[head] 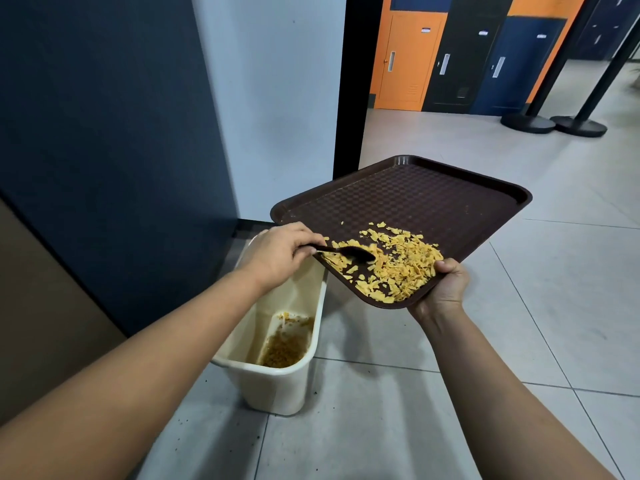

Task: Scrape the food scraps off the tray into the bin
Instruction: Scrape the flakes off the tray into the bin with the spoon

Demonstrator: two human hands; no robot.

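Yellow food scraps [391, 263] lie heaped at the near corner of the brown tray [433, 199], held tilted above the cream bin [277, 375]. Right hand [446, 289] grips that corner; left hand [280, 254] pinches a black spoon [349, 252] among the scraps.

Both arms outstretched, left hand [277, 252] and right hand [446, 285] apparently gripping

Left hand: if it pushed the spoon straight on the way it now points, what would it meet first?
Probably the food scraps. The left hand holds the black spoon pointing right across the tray, its bowl already at the pile's edge; the right hand lies beyond.
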